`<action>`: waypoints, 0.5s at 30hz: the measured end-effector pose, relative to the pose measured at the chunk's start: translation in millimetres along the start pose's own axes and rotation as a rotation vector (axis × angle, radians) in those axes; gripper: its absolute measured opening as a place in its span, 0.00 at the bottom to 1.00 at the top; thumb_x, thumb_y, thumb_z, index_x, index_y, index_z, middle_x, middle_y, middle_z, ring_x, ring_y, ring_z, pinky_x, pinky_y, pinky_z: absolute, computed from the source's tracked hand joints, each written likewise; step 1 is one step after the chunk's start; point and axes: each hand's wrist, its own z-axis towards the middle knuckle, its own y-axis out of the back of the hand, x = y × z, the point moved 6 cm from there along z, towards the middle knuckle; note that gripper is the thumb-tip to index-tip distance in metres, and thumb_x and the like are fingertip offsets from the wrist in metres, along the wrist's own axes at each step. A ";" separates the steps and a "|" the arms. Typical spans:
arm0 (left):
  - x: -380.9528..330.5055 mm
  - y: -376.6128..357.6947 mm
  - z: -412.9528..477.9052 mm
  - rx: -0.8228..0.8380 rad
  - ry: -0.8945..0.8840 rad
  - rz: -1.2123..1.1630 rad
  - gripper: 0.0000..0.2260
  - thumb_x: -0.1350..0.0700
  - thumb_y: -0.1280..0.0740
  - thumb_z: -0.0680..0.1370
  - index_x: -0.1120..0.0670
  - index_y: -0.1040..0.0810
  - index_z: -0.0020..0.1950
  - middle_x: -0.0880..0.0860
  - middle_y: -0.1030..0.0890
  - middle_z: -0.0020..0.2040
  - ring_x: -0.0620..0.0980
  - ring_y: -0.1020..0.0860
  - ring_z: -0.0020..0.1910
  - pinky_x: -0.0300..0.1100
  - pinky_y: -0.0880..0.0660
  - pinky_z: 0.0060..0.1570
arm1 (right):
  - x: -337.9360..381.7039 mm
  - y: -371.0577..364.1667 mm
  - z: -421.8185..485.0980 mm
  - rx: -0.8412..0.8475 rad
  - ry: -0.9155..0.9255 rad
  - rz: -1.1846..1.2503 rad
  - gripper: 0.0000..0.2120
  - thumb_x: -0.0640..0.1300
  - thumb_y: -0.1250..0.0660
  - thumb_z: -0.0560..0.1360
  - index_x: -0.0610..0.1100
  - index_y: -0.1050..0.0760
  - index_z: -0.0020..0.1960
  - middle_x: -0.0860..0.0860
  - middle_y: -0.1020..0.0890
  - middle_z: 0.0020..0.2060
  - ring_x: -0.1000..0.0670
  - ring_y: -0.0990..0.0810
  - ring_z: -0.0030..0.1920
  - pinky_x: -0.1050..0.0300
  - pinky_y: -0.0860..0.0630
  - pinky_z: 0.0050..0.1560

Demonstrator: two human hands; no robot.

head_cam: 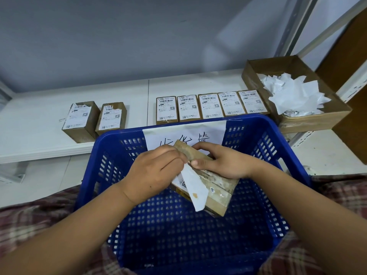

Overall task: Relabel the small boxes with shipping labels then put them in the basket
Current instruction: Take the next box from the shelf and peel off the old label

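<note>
Plaid sleeves (29, 221) flank the blue perforated plastic basket (248, 121) on my feed; above it the left hand (156, 171) pinches a white label strip (195, 189) hanging off a small brown cardboard box (218, 192), gripped at its far end by the right hand (220, 161). Seven labelled boxes (210, 106) line the white bench (39, 126) behind.

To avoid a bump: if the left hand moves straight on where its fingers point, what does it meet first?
The small box that the right hand holds, probably at once: the left hand pinches its label.
</note>
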 end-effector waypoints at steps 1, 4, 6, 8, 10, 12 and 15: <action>0.8 -0.9 -1.0 -0.007 0.009 -0.003 0.08 0.67 0.34 0.75 0.56 0.29 0.46 0.54 0.18 0.43 0.49 0.24 0.44 0.43 0.22 0.34 | 0.2 0.6 -0.2 0.003 0.002 0.012 0.21 0.61 0.36 0.76 0.55 0.32 0.66 0.53 0.17 0.52 0.53 0.17 0.50 0.46 0.22 0.59; 1.5 -5.0 -4.1 -0.005 0.039 -0.034 0.07 0.66 0.35 0.75 0.56 0.29 0.46 0.52 0.21 0.47 0.49 0.24 0.45 0.45 0.22 0.32 | -1.7 0.9 -0.4 0.011 -0.003 0.040 0.19 0.60 0.36 0.76 0.56 0.32 0.64 0.51 0.17 0.49 0.50 0.16 0.48 0.45 0.22 0.57; 4.0 -7.9 -4.0 0.031 0.072 -0.053 0.05 0.64 0.36 0.76 0.55 0.29 0.47 0.52 0.19 0.46 0.49 0.24 0.46 0.45 0.22 0.34 | -4.8 0.3 -0.2 -0.002 -0.008 0.054 0.19 0.61 0.36 0.76 0.57 0.33 0.63 0.48 0.16 0.49 0.47 0.16 0.48 0.44 0.22 0.57; 13.0 -11.7 -3.1 0.098 0.166 -0.072 0.05 0.59 0.37 0.78 0.54 0.26 0.52 0.51 0.17 0.50 0.48 0.24 0.52 0.43 0.22 0.47 | -9.7 2.5 0.6 -0.070 -0.014 0.103 0.19 0.62 0.36 0.76 0.58 0.34 0.63 0.47 0.16 0.49 0.45 0.16 0.48 0.43 0.22 0.57; 24.4 -11.4 -3.1 0.136 0.325 -0.146 0.11 0.56 0.40 0.78 0.52 0.22 0.58 0.47 0.21 0.59 0.46 0.28 0.59 0.33 0.32 0.62 | -12.3 8.4 0.0 -0.193 -0.027 0.138 0.18 0.61 0.39 0.78 0.56 0.36 0.64 0.47 0.16 0.49 0.45 0.17 0.48 0.46 0.22 0.56; 32.4 -5.6 -3.5 0.082 0.564 -0.308 0.13 0.58 0.40 0.79 0.48 0.22 0.60 0.44 0.25 0.64 0.39 0.29 0.63 0.27 0.37 0.64 | -10.5 9.6 0.1 -0.296 -0.026 0.121 0.20 0.58 0.40 0.79 0.56 0.39 0.68 0.46 0.17 0.49 0.45 0.18 0.48 0.50 0.23 0.54; 38.8 -8.3 -12.2 -0.101 0.999 -0.683 0.15 0.59 0.34 0.78 0.40 0.29 0.59 0.42 0.23 0.60 0.37 0.23 0.57 0.35 0.26 0.57 | -4.3 -1.5 1.3 -0.394 0.014 0.014 0.27 0.56 0.40 0.80 0.56 0.47 0.75 0.45 0.20 0.56 0.46 0.21 0.54 0.55 0.27 0.53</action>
